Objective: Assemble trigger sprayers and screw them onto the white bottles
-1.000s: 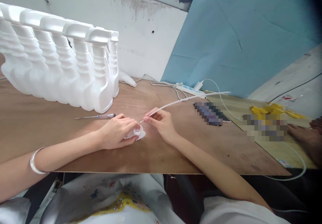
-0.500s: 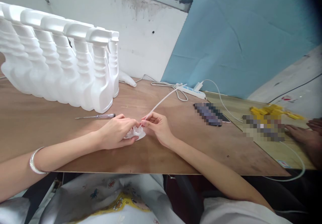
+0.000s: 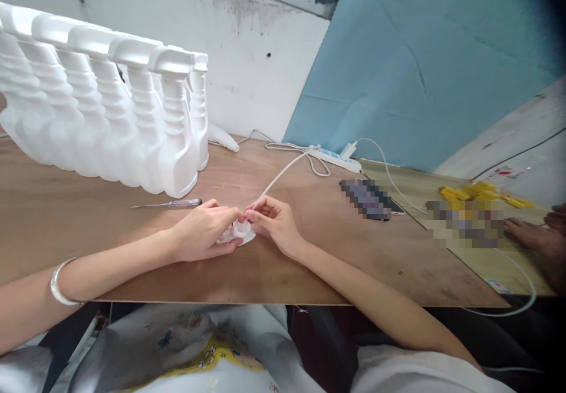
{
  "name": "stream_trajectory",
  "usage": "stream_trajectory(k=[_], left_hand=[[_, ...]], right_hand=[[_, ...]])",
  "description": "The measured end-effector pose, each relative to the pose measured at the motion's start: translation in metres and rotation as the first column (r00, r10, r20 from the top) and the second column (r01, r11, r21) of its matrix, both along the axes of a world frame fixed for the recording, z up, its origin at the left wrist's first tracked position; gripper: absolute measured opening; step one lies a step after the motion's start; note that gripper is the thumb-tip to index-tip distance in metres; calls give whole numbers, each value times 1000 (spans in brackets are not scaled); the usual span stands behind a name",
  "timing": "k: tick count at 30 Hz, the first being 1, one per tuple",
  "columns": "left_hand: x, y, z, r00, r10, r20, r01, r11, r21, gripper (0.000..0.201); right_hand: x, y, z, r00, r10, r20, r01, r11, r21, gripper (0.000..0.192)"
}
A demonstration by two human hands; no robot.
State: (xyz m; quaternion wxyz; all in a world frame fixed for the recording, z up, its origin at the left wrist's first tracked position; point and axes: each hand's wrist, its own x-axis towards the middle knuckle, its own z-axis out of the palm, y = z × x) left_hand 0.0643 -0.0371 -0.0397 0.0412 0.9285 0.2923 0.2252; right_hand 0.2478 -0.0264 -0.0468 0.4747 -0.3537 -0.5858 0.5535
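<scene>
Near the table's front edge, my left hand is closed around a small white plastic part with a rounded, translucent top. Its fingers cover much of the part, so its full shape is hidden. Pinched between the thumb and fingers of my right hand is a thin white plastic tube. The tube's lower end meets the part at my fingertips; whether it sits inside cannot be made out. Its long free end slants up and away to the right. A screwdriver with a clear handle lies just beyond my left wrist.
White spray-type bottles stand in a tight row at the left. Behind are a power strip and cables. Phones lie to the right. Farther right are yellow pieces and another person's hands.
The tube's free end has dipped slightly and the tube bends more. My right hand has shifted very slightly left; my left hand keeps its hold on the white part.
</scene>
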Motion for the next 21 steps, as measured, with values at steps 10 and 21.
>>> stream_trajectory(k=[10, 21], left_hand=[[1, 0, 1, 1000, 5, 8, -5, 1000, 18, 18], [1, -1, 2, 997, 54, 48, -54, 999, -1, 17]], right_hand=[[-1, -1, -1, 999, -16, 40, 13, 998, 63, 21], [1, -6, -4, 986, -74, 151, 32, 964, 264, 16]])
